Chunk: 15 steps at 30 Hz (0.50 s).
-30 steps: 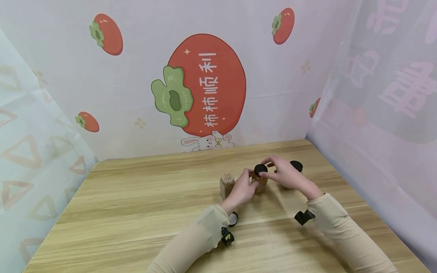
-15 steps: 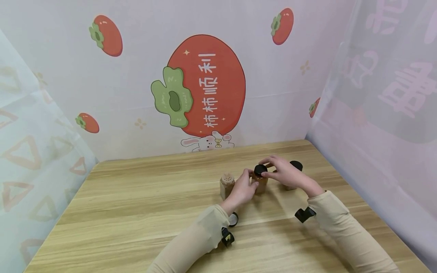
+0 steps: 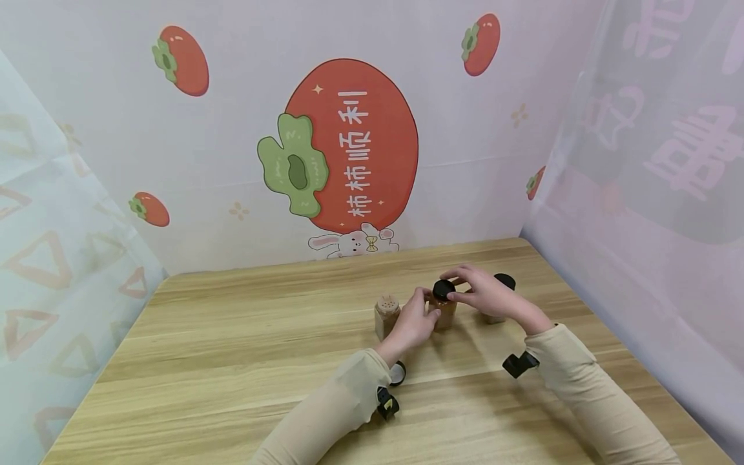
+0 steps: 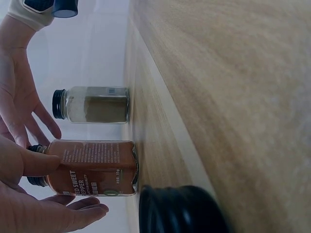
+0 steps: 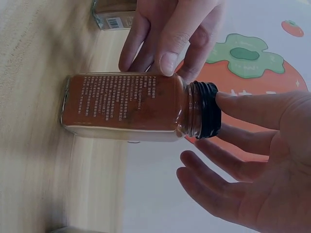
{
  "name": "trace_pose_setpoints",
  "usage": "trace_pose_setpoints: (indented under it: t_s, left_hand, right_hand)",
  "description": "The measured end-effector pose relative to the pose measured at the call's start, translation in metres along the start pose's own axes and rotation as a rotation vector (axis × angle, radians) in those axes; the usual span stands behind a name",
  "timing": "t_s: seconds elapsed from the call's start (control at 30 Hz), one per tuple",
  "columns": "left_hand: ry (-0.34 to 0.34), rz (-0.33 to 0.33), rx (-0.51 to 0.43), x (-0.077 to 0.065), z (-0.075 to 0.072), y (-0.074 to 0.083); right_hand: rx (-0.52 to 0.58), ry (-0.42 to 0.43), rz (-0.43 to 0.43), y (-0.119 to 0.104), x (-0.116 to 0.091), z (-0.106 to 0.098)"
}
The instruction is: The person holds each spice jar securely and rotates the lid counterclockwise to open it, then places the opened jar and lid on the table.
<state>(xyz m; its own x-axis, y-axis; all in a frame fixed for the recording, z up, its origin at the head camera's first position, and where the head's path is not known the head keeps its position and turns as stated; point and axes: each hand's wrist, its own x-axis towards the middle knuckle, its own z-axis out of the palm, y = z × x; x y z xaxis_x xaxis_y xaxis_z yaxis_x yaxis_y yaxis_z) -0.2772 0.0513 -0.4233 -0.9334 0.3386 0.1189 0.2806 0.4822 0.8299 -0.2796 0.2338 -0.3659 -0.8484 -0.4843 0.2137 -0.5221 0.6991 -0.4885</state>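
An upright glass spice jar [image 3: 444, 316] of red-brown powder stands on the table between my hands. In the left wrist view its label [image 4: 80, 182] reads in part "sweet pepper". My left hand [image 3: 414, 321] grips the jar's body, thumb on the near side. On the jar's mouth is a black cap [image 3: 444, 290], which my right hand [image 3: 485, 297] pinches between thumb and fingers from the right. In the right wrist view, threads show on the clear neck [image 5: 192, 109] just below the cap [image 5: 210, 109], while some right fingers [image 5: 206, 177] stay off it.
Left of the left hand stands an uncapped shaker jar [image 3: 387, 316] with a holed top. A black-capped jar [image 4: 99, 104] of olive-brown powder is partly behind the right hand. A loose black cap [image 3: 398, 373] lies by the left cuff. A patterned cloth [image 3: 221, 142] hangs behind the table [image 3: 232, 336].
The right thumb has shifted slightly rightward along the cap's rim, and the right forearm has moved a little. The left hand and the jar hold their place.
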Motion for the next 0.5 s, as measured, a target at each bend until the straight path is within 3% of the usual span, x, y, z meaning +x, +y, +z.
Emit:
trace_pose_setpoints:
  t_s: [0.3, 0.5]
  left_hand:
    - [-0.001, -0.002, -0.003, 0.000, 0.000, 0.000]
    - [-0.006, -0.009, 0.002, 0.000, 0.000, 0.000]
  right_hand:
    - [-0.006, 0.075, 0.107, -0.001, -0.001, 0.007]
    - [0.004, 0.132, 0.129, -0.002, -0.001, 0.015]
